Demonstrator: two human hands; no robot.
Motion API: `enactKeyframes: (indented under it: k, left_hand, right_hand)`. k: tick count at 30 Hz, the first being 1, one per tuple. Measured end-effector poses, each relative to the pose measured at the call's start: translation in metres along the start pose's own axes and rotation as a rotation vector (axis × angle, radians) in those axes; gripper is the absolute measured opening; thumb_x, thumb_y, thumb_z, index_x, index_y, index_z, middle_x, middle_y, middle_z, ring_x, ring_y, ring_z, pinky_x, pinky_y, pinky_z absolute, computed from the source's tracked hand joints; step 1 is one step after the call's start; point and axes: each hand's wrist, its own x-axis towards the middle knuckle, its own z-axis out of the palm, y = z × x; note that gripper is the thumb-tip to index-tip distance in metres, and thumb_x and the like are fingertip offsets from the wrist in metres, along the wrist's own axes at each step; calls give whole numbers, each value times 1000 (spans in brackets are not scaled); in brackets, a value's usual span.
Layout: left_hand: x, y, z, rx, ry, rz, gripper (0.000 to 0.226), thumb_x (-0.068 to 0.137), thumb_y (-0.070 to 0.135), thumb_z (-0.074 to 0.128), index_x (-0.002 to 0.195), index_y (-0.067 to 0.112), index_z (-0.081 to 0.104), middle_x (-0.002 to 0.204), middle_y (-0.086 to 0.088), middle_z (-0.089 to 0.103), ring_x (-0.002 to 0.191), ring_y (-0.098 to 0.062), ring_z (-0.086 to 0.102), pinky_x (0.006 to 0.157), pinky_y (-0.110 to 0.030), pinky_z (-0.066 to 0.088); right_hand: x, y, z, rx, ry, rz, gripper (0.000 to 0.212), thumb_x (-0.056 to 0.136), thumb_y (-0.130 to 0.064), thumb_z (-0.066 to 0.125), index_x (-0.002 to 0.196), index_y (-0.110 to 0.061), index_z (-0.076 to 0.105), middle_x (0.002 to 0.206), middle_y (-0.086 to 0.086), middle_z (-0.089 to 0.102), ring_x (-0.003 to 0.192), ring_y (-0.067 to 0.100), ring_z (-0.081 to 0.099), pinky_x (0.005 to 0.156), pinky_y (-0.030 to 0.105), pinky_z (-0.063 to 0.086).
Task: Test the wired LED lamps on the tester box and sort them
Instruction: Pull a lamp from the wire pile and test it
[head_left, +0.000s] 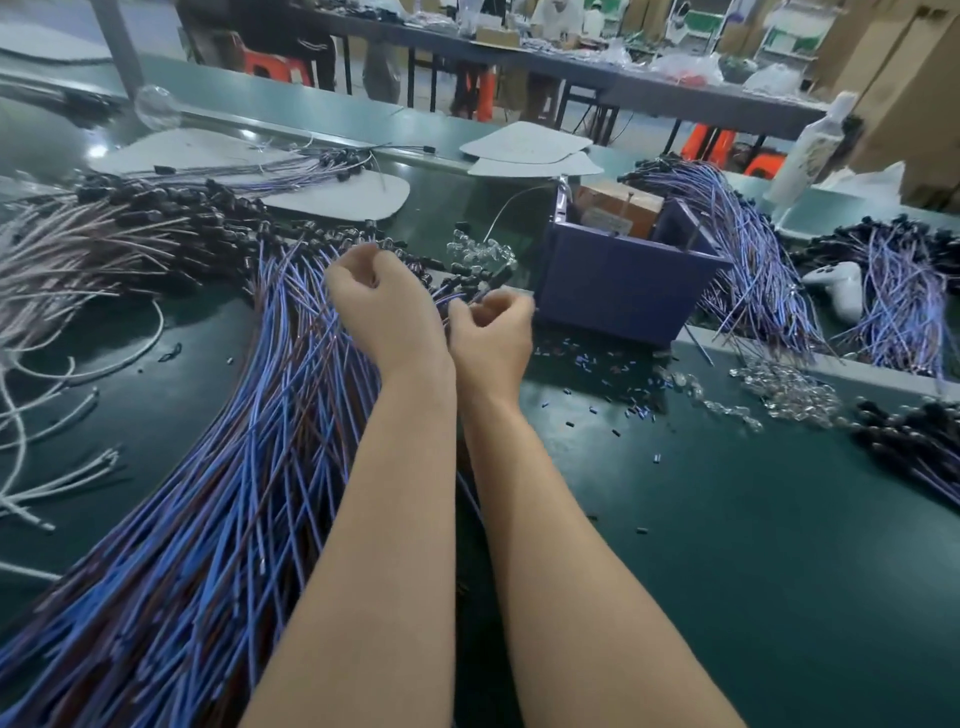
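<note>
A big fan of blue and brown wired LED lamps with black heads lies on the green table, left of centre. My left hand is curled over the lamp heads at the top of this pile; what it grips is hidden. My right hand sits just beside it, fingers curled, pinching thin wires near the black heads. The purple tester box stands right of my hands, with a brown part inside. A second heap of blue wired lamps drapes over the box's right side.
Pale pink and white wired lamps lie at far left. Clear lamp caps and small black bits litter the table at right. A white tool and a bottle stand at the right; grey boards lie behind. People work at far tables.
</note>
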Motion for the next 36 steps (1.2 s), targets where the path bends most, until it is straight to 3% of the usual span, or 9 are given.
enactKeyframes:
  k: [3, 6, 12, 15, 18, 22, 28, 33, 36]
  left_hand:
    - [-11, -4, 8, -32, -215, -47, 13, 93, 12, 44, 80, 14, 47, 62, 2, 51, 47, -9, 41, 46, -21, 34]
    - [-29, -13, 21, 192, -583, -189, 34, 95, 24, 44, 63, 15, 46, 42, 6, 44, 30, -6, 30, 37, -15, 23]
    - [-74, -34, 39, 685, -1039, -480, 64, 99, 53, 29, 82, 0, 61, 56, -7, 69, 29, -4, 37, 35, -10, 25]
    - [-98, -49, 49, 533, -1012, -545, 45, 99, 51, 32, 89, 13, 54, 75, -4, 71, 37, -5, 49, 37, -13, 36]
    - [-114, -60, 57, 8, -842, -616, 23, 102, 28, 41, 86, 17, 54, 84, 2, 63, 49, -2, 57, 47, -16, 49]
    - [-116, -72, 55, -305, -672, -611, 27, 102, 13, 37, 84, 13, 57, 77, 1, 68, 59, -4, 60, 60, -16, 54]
    - [-123, -86, 54, -241, -706, -638, 29, 101, 4, 33, 86, 8, 57, 77, -4, 68, 63, -7, 64, 68, -18, 54]
    - [-123, -91, 52, -127, -757, -604, 24, 102, 13, 35, 92, 12, 56, 89, -4, 64, 75, -11, 60, 72, -21, 51]
    - [-124, -97, 52, 34, -807, -384, 29, 103, 19, 35, 90, 13, 59, 83, -1, 64, 71, -11, 57, 66, -21, 47]
  right_hand:
    - [12, -13, -20, 307, 50, 133, 26, 86, -4, 61, 102, -10, 42, 75, -4, 53, 57, 5, 53, 55, 11, 43]
    - [27, -30, -59, 528, 88, 167, 7, 91, 1, 55, 94, -4, 52, 70, 3, 54, 54, 8, 51, 48, 13, 44]
    - [37, -45, -164, 842, 362, 121, 14, 95, -6, 54, 80, -9, 53, 68, 3, 59, 50, 5, 57, 54, 15, 52]
    - [35, -40, -207, 919, 455, 124, 15, 94, -5, 54, 79, -7, 54, 56, 1, 60, 45, 6, 56, 49, 15, 51]
    - [30, -25, -238, 878, 549, 131, 21, 94, -5, 54, 74, -9, 52, 42, -5, 57, 40, 3, 53, 46, 14, 49]
    - [30, -1, -265, 955, 673, 156, 24, 96, -7, 50, 73, -9, 50, 43, -4, 57, 41, 4, 55, 46, 14, 50]
    - [27, 16, -242, 297, 429, 264, 22, 95, -12, 51, 74, -11, 54, 60, 1, 56, 45, 8, 54, 47, 19, 49]
    - [21, 13, -217, -434, 333, -302, 16, 94, -13, 50, 100, -12, 65, 95, 2, 66, 89, 16, 58, 82, 18, 45]
    - [26, 15, -197, -623, 74, -352, 28, 96, -15, 46, 118, -10, 62, 117, 6, 65, 111, 21, 56, 100, 34, 40]
